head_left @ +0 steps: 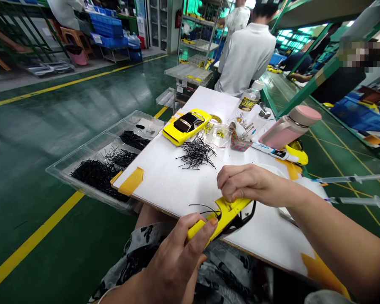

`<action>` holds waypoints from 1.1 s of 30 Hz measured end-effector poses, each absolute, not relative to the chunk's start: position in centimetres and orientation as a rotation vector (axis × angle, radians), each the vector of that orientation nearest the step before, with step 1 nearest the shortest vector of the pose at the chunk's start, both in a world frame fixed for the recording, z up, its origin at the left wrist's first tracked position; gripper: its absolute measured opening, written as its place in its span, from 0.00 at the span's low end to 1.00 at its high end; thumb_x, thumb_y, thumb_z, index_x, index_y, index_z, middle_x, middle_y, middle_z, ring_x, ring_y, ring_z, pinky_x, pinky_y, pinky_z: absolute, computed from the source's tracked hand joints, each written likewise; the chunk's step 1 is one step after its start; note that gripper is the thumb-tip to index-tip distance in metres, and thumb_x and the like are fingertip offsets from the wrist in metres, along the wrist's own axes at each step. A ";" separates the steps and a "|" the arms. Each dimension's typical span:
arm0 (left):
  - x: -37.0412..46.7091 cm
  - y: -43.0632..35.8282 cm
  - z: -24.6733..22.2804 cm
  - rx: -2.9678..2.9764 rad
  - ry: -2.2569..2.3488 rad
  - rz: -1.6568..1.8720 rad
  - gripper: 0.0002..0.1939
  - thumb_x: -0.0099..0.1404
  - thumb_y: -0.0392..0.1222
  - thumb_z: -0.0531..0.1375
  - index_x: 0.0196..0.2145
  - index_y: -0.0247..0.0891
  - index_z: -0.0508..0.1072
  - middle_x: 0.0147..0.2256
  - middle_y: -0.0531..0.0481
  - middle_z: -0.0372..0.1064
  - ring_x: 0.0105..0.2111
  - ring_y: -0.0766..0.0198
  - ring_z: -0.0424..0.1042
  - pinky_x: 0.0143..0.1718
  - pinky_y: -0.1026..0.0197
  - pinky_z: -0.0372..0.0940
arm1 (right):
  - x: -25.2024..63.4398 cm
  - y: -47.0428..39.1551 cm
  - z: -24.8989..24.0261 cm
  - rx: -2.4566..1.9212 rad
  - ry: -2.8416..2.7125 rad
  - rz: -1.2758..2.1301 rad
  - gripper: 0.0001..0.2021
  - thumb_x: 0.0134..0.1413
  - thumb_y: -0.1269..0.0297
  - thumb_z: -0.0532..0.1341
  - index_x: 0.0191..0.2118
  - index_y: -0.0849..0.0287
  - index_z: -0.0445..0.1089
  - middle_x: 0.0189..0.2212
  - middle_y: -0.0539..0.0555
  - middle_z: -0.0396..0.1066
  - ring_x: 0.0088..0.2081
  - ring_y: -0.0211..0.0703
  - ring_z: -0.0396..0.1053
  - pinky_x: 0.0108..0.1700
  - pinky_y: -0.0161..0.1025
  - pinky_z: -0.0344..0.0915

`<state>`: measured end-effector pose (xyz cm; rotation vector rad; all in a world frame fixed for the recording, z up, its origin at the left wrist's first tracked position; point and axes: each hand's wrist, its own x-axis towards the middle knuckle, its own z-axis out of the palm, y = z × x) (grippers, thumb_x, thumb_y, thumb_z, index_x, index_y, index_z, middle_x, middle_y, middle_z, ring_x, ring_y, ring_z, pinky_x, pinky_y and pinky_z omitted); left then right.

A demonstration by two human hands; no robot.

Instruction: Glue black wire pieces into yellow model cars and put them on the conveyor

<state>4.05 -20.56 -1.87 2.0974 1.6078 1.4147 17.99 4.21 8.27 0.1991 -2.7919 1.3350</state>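
My left hand (180,249) is closed around one end of a yellow model car body (224,217), tilted over the front edge of the white table. Thin black strands (205,207) stick out from the body beside my left fingers. My right hand (240,181) is pinched against the other end of the body; its fingertips hide whatever is between them. A black curved part (251,215) shows at the body's underside. Farther up the table lie a loose pile of thin black pieces (196,153) and a second yellow car body with a black roof (187,126).
Left of the table (164,181), a clear divided tray (60,169) holds black parts. Rightward stand a pink flask (285,126), a bottle (249,99), a glue tube (272,152), a small patterned box (240,142) and syringes (357,202). A person in white (250,55) sits ahead.
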 end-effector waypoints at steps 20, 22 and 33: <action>4.3 -20.5 -2.3 2.071 1.641 1.410 0.39 0.63 0.19 0.55 0.70 0.34 0.56 0.58 0.37 0.60 0.61 0.61 0.65 0.63 0.62 0.65 | 20.5 -2.4 8.6 -0.626 -2.613 0.784 0.06 0.65 0.67 0.63 0.38 0.54 0.78 0.37 0.55 0.79 0.48 0.49 0.76 0.46 0.40 0.70; 4.2 -20.5 -2.2 2.086 1.644 1.398 0.39 0.63 0.19 0.55 0.69 0.34 0.56 0.59 0.37 0.60 0.61 0.60 0.65 0.63 0.62 0.65 | 20.4 -2.3 8.7 -0.797 -2.558 0.943 0.06 0.63 0.63 0.64 0.35 0.54 0.79 0.35 0.54 0.80 0.50 0.51 0.76 0.46 0.41 0.70; 4.0 -20.6 -1.9 2.099 1.642 1.381 0.36 0.64 0.20 0.55 0.68 0.32 0.58 0.59 0.36 0.61 0.62 0.60 0.66 0.63 0.61 0.66 | 19.9 -2.2 8.8 -0.883 -2.507 1.072 0.11 0.65 0.60 0.61 0.43 0.55 0.81 0.39 0.55 0.79 0.39 0.43 0.74 0.38 0.37 0.69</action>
